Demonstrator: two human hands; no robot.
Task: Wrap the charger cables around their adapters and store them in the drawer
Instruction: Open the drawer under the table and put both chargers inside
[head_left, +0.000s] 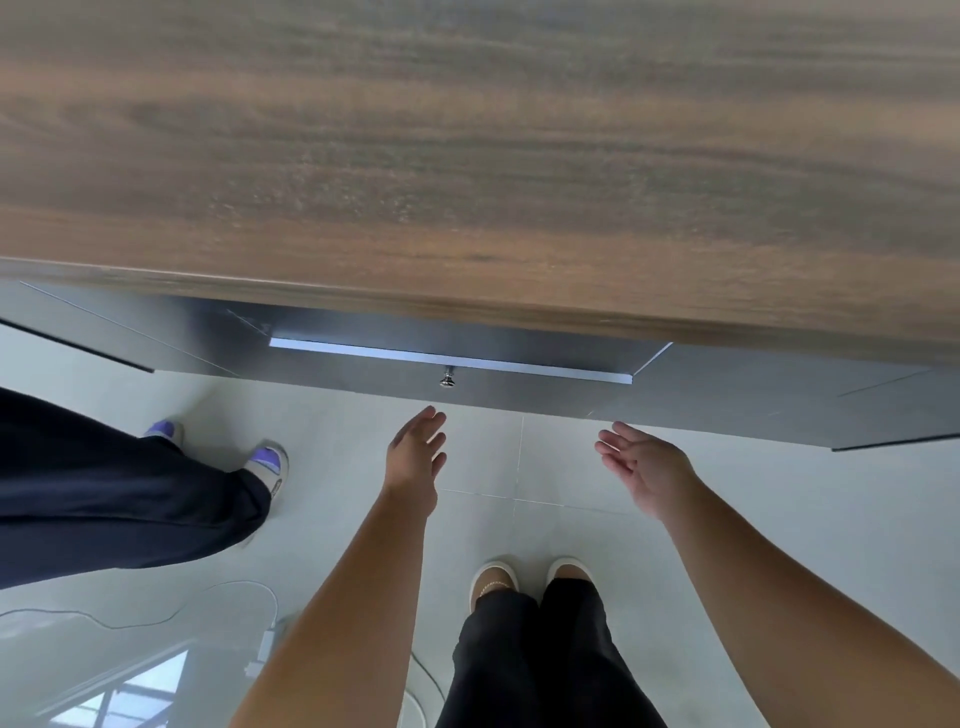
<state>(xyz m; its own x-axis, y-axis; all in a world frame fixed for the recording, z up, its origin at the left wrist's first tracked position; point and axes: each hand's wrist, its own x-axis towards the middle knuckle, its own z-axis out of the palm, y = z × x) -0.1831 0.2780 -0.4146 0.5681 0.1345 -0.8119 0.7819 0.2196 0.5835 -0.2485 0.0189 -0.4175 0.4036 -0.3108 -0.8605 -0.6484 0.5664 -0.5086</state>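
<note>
A grey drawer (519, 387) with a small metal knob (447, 378) sits under the wooden desk top (467, 156); only a narrow bright strip shows along its top edge. My left hand (415, 460) is open, fingers spread, just below the knob and not touching it. My right hand (641, 465) is open too, palm turned inward, further right below the drawer front. Neither hand holds anything. No charger or adapter lies on the desk. On the floor at the lower left, a white cable (156, 616) runs to a small white block (267, 644).
Another person stands at the left, in dark trousers (114, 499) and purple-and-white shoes (267, 462). My own legs and beige shoes (493, 577) are at the bottom centre. Grey desk panels (779, 405) flank the drawer. The floor is glossy pale tile.
</note>
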